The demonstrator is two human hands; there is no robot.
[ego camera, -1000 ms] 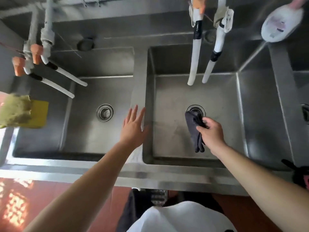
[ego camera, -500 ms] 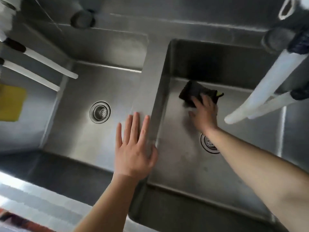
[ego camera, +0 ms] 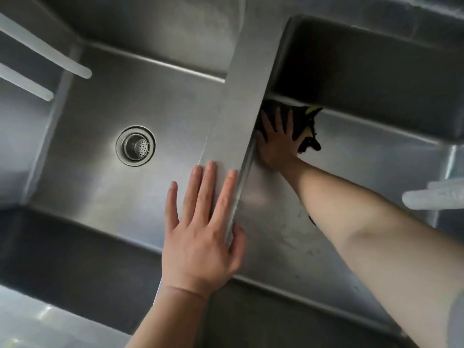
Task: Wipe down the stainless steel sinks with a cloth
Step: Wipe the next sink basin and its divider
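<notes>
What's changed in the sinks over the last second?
The right hand carried the dark cloth from near the drain to the right basin's far-left corner, now pressing it flat. The left hand stayed flat on the divider.

Head view, close above steel sinks [ego camera: 140, 101]

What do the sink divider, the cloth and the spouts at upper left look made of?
Divider: brushed stainless steel, dull grey sheen with fine grain. Cloth: dark soft fabric with a yellow patch, crumpled under the right hand. Spouts: probably translucent white plastic.
</notes>
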